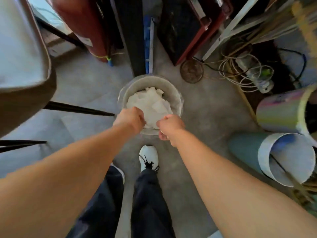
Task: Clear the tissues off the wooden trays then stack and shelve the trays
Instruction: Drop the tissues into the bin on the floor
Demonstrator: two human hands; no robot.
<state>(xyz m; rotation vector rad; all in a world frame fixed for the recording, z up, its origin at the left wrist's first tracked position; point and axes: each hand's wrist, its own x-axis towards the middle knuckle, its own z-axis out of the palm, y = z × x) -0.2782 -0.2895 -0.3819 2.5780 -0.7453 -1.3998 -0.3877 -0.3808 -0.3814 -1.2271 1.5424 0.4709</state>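
Note:
A round grey waste bin [173, 93] stands on the concrete floor in front of my feet. Crumpled white tissues [151, 103] fill it. My left hand [131, 118] hovers over the bin's near rim with its fingers curled down onto the tissues. My right hand [169, 126] is at the near right rim, fingers closed, with a bit of white tissue showing under it. No wooden tray is in view.
A chair [22, 66] with black legs stands at the left. Rolled tubes [281, 158] lie at the right. A red cylinder [80, 24], a dark red crate [192, 26], a round disc [191, 71] and tangled cables [247, 73] crowd the floor behind the bin.

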